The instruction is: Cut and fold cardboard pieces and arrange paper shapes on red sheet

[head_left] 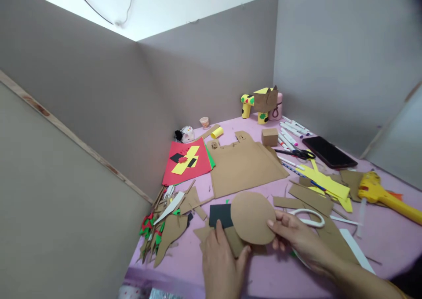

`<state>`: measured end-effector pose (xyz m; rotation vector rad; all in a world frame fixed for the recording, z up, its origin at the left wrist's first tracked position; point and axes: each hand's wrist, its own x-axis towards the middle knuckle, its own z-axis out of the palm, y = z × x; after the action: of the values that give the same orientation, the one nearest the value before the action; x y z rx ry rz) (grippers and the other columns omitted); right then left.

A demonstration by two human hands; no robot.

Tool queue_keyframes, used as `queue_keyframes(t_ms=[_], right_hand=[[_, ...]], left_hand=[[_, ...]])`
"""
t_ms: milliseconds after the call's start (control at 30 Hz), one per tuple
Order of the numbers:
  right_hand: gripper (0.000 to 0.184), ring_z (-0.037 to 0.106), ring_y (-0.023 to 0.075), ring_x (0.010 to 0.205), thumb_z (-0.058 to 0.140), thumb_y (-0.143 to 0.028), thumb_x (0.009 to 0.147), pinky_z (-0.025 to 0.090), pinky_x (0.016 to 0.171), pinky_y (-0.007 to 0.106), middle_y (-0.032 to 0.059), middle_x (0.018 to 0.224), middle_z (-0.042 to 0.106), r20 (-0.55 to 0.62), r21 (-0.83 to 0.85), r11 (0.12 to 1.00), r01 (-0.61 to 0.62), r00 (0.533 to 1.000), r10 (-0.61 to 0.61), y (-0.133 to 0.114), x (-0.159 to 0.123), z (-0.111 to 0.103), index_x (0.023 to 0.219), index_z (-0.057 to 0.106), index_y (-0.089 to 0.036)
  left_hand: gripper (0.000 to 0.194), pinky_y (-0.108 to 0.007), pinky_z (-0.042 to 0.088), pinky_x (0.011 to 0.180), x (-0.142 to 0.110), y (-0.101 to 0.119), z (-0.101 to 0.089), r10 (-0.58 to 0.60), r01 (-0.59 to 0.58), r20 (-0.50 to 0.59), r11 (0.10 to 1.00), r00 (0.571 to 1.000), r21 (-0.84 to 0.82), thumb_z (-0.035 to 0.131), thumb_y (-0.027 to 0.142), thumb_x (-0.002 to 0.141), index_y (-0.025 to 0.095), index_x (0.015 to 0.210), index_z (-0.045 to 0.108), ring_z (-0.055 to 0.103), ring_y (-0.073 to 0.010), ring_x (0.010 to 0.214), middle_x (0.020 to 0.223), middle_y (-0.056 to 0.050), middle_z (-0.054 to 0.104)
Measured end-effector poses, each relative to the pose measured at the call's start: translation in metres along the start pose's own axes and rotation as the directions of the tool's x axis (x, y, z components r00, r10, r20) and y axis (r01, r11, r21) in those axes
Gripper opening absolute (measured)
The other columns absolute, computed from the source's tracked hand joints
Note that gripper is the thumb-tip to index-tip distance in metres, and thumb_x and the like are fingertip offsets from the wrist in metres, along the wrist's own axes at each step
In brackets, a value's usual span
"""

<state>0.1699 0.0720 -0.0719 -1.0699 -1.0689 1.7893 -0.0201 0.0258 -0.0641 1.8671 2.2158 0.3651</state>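
Note:
Pinched at its right edge, a round cardboard disc (253, 217) is in my right hand (295, 235). My left hand (221, 261) lies with fingers apart over cardboard pieces (234, 242); its index fingertip touches the lower edge of a dark paper rectangle (220, 214). The disc overlaps the right side of that rectangle. White-handled scissors (311, 222) lie beside my right hand, partly covered by it. A large cardboard sheet (245, 165) with a torn far edge is just beyond the disc.
Scraps (173, 235) pile up on the left, near red paper (189, 169). To the right are a yellow glue gun (372, 189), a phone (329, 151), black scissors (298, 153) and several markers (292, 129). A decorated yellow paper figure (260, 101) stands at the back. Grey partitions (214, 70) enclose the table.

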Motion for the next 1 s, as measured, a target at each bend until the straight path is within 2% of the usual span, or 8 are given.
queue_keyframes(t_ms=[67,167,400,567,700,867,933,1000], right_hand=[[0.038,0.049,0.0048,0.038,0.068,-0.046,0.069,0.033,0.036,0.013,-0.0055,0.049,0.057,0.005,0.013,1.000,0.015,1.000,-0.015,0.006,-0.003,0.002,0.087,0.058,-0.015],[0.039,0.050,0.0043,0.039,0.068,-0.048,0.069,0.034,0.037,0.012,-0.0048,0.053,0.058,-0.015,0.044,0.998,0.050,0.999,-0.049,0.012,-0.006,0.003,0.087,0.058,-0.014],[0.042,0.050,0.0036,0.038,0.071,-0.050,0.065,0.034,0.034,0.011,-0.0064,0.052,0.055,-0.061,0.112,0.992,0.064,0.996,-0.058,0.017,-0.015,-0.010,0.084,0.059,-0.014],[0.039,0.051,0.0029,0.038,0.072,-0.047,0.066,0.034,0.034,0.010,-0.0050,0.056,0.058,-0.073,0.128,0.990,0.062,0.996,-0.053,0.016,-0.017,-0.013,0.084,0.059,-0.015],[0.037,0.052,0.0024,0.039,0.072,-0.044,0.066,0.034,0.034,0.010,-0.0038,0.063,0.062,-0.101,0.153,0.986,0.059,0.994,-0.043,0.016,-0.017,-0.014,0.085,0.059,-0.015],[0.035,0.053,0.0027,0.040,0.071,-0.042,0.069,0.035,0.035,0.011,-0.0015,0.069,0.065,-0.076,0.153,0.987,0.039,0.997,-0.027,0.017,-0.019,-0.019,0.089,0.059,-0.016],[0.036,0.052,0.0030,0.040,0.070,-0.043,0.068,0.035,0.035,0.011,-0.0019,0.068,0.064,-0.077,0.145,0.989,0.031,0.997,-0.020,0.016,-0.020,-0.019,0.090,0.059,-0.016],[0.039,0.052,0.0035,0.040,0.070,-0.046,0.068,0.035,0.035,0.012,-0.0028,0.065,0.062,-0.095,0.134,0.990,0.040,0.995,-0.027,0.015,-0.020,-0.019,0.090,0.060,-0.016]], left_hand=[[0.068,-0.046,0.037,0.089,-0.003,0.008,0.008,0.010,-0.008,-0.026,0.998,1.000,0.055,0.047,0.036,0.079,-0.003,0.133,0.033,0.048,-0.0368,0.109,0.118,-0.026,0.052],[0.064,-0.043,0.040,0.086,-0.001,0.012,0.007,-0.030,0.029,0.023,0.998,0.999,0.056,0.046,0.028,0.080,-0.002,0.134,0.031,0.050,-0.0347,0.107,0.118,-0.025,0.053],[0.058,-0.037,0.037,0.093,-0.003,-0.008,-0.005,-0.043,0.042,0.021,0.999,0.999,0.034,0.051,0.029,0.077,0.002,0.128,0.043,0.046,-0.0311,0.114,0.123,-0.022,0.051],[0.077,-0.047,0.033,0.094,-0.010,0.003,0.004,0.006,-0.001,-0.059,0.997,0.998,0.081,0.060,0.043,0.068,0.003,0.131,0.041,0.041,-0.0370,0.117,0.129,-0.024,0.046],[0.065,-0.050,0.026,0.098,-0.011,0.007,0.006,0.057,-0.056,-0.012,0.996,0.998,0.066,0.065,0.038,0.063,0.015,0.123,0.054,0.037,-0.0375,0.120,0.133,-0.019,0.045],[0.067,-0.042,0.034,0.095,-0.004,-0.008,0.006,0.042,-0.061,-0.090,0.974,0.995,-0.217,0.064,0.022,0.059,0.012,0.124,0.051,0.045,-0.0304,0.110,0.117,-0.017,0.054],[0.062,-0.039,0.038,0.092,-0.001,-0.017,0.007,-0.023,-0.042,-0.140,0.897,0.990,-0.440,0.061,0.022,0.062,0.011,0.123,0.051,0.050,-0.0270,0.104,0.109,-0.015,0.057],[0.057,-0.037,0.044,0.082,0.002,-0.026,0.004,-0.141,0.027,-0.112,0.730,0.984,-0.683,0.062,0.029,0.063,0.010,0.117,0.054,0.057,-0.0244,0.090,0.097,-0.013,0.061]])
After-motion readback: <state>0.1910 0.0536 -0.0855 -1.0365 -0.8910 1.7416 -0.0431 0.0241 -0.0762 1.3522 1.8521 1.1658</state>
